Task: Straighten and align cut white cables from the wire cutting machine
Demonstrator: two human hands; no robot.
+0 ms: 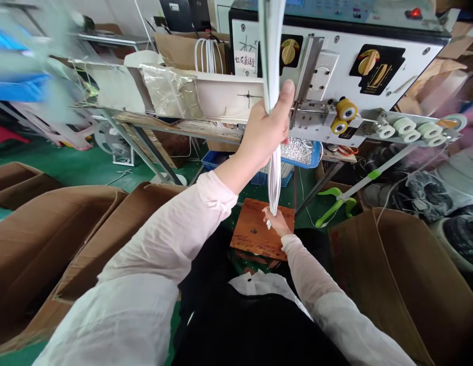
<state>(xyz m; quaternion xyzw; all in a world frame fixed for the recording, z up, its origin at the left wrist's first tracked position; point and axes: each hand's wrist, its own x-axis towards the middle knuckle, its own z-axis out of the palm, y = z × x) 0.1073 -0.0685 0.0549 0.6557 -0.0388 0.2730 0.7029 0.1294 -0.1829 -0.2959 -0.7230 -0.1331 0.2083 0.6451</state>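
Observation:
A long bundle of white wires (273, 175) hangs upright in front of me, running out of the top of the view. My left hand (270, 119) is raised and closed around its upper part, thumb pointing up, in front of the machine's white panel. Lower down, my right hand (277, 221) grips the bundle's bottom end, and short white ends stick out below the fingers. Behind that hand is a wooden stool (251, 231) with a reddish-brown top.
A wire-processing machine (335, 76) with yellow knobs and rollers stands ahead on a bench. Under it sits a blue tray (314, 155) of small white pieces. Cardboard boxes (49, 239) flank me on the left, and another box (373, 269) on the right. A green-footed stand (337, 203) leans nearby.

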